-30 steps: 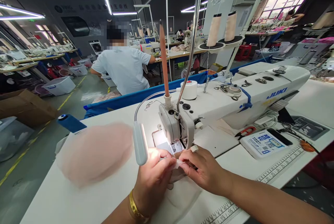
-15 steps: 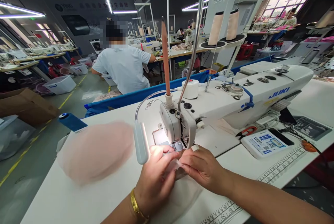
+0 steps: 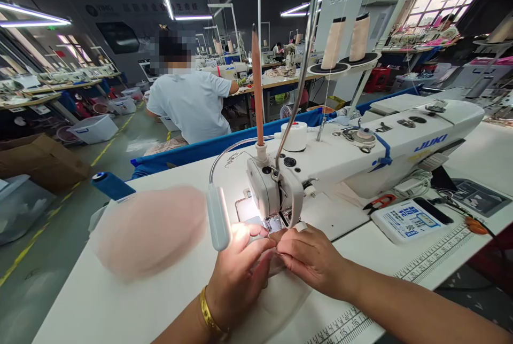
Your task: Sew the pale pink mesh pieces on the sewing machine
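Under the needle — both hands' grip [image 3: 240, 272] [image 3: 310, 258] pinched on sheer, filmy fabric [image 3: 276, 296].

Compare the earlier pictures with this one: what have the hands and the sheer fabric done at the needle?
Both hands have crept forward, pushing the sheer fabric piece closer under the presser foot; the left hand and right hand keep pinching its edge, fingers now nearly touching. Nothing was let go. The sewing machine, pink fabric stack and lamp are unchanged.
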The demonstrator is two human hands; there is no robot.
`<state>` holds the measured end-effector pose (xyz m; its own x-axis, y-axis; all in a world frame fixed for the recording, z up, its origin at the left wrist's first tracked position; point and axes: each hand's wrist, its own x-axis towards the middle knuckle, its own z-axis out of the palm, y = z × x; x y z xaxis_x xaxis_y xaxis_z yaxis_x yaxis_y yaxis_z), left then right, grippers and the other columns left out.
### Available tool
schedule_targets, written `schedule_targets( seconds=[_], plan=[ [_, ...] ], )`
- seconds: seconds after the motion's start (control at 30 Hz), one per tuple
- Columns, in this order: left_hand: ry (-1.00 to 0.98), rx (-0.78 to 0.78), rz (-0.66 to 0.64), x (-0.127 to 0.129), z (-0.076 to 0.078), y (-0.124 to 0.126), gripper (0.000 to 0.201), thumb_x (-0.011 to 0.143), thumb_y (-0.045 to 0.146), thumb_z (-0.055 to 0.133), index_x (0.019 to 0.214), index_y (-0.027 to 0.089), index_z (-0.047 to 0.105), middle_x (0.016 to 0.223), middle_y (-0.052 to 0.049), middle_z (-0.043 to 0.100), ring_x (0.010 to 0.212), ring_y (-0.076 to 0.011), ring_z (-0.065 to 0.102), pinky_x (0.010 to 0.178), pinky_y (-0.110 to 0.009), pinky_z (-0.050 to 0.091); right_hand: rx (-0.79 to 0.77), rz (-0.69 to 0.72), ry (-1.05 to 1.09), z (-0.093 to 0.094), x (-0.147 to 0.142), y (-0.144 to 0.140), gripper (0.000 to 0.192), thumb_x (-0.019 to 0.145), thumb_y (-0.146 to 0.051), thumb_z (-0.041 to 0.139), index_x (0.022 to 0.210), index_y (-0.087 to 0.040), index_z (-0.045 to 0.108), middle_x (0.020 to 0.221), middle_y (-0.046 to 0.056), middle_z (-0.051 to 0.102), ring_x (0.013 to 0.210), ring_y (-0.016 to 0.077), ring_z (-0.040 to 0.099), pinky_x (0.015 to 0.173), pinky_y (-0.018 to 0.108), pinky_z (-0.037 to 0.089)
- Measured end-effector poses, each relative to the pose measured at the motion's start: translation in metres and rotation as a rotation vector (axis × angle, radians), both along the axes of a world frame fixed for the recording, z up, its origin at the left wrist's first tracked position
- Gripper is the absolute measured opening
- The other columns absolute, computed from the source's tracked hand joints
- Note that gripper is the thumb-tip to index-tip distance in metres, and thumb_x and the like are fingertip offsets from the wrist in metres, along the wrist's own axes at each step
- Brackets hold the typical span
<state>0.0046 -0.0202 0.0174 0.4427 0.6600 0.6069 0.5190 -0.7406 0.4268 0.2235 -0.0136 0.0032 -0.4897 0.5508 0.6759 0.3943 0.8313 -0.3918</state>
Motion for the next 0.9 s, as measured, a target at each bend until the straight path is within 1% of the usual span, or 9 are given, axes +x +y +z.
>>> schedule_targets(
  seconds=[0.1,0.2,0.33,0.43,0.7,0.9],
  plan=[
    [-0.013,0.026,0.012,-0.001,-0.002,0.0008,0.023,0.095,0.005,0.055,0.102,0.024,0.067,0.106,-0.006,0.066,0.099,-0.0177,0.062,0.083,-0.028,0.055,0.005,-0.022,0.013,0.0012,-0.0011,-0.0006,0.014,0.104,-0.017,0.049,0.095,-0.023,0.057,0.082,-0.001,0.067,0.072,0.0156,0.056,0.073,0.029,0.043],
    [-0.035,0.047,0.005,-0.0011,-0.0021,0.0015,0.025,0.096,0.004,0.054,0.103,0.025,0.067,0.102,-0.005,0.066,0.095,-0.016,0.063,0.078,-0.025,0.055,-0.034,-0.054,0.027,0.0015,-0.0024,-0.0011,0.011,0.103,-0.017,0.052,0.095,-0.023,0.056,0.079,-0.001,0.066,0.068,0.0158,0.056,0.07,0.029,0.044],
    [-0.05,0.074,-0.005,0.0004,0.0014,0.0013,0.025,0.096,0.005,0.053,0.104,0.024,0.067,0.098,-0.005,0.067,0.087,-0.0154,0.064,0.073,-0.025,0.056,-0.061,-0.072,0.05,-0.0016,-0.003,-0.0004,0.003,0.102,-0.021,0.054,0.104,-0.023,0.055,0.078,-0.002,0.065,0.065,0.016,0.056,0.067,0.029,0.044],
    [-0.044,0.069,-0.002,0.0006,0.0028,0.0011,0.026,0.095,0.004,0.053,0.104,0.024,0.067,0.098,-0.005,0.068,0.086,-0.0157,0.064,0.073,-0.025,0.056,-0.054,-0.065,0.042,-0.0025,-0.0027,-0.0001,0.009,0.101,-0.019,0.053,0.109,-0.023,0.054,0.083,0.0,0.068,0.067,0.0162,0.058,0.068,0.029,0.046],
    [-0.029,0.067,-0.009,-0.0024,-0.0026,0.0012,0.026,0.094,0.003,0.054,0.105,0.023,0.067,0.099,-0.005,0.067,0.089,-0.0159,0.062,0.077,-0.025,0.055,-0.067,-0.061,0.045,0.0018,-0.0034,-0.0017,0.009,0.101,-0.017,0.052,0.1,-0.023,0.058,0.082,0.0,0.068,0.071,0.0164,0.059,0.071,0.03,0.048],
    [-0.034,0.05,-0.012,-0.0011,-0.0011,0.0001,0.027,0.095,0.002,0.052,0.105,0.023,0.067,0.099,-0.005,0.066,0.088,-0.0153,0.061,0.074,-0.024,0.054,-0.065,-0.055,0.058,0.0008,-0.0043,-0.001,0.01,0.102,-0.018,0.051,0.096,-0.023,0.057,0.082,-0.001,0.067,0.07,0.0153,0.058,0.071,0.029,0.048]
  ],
)
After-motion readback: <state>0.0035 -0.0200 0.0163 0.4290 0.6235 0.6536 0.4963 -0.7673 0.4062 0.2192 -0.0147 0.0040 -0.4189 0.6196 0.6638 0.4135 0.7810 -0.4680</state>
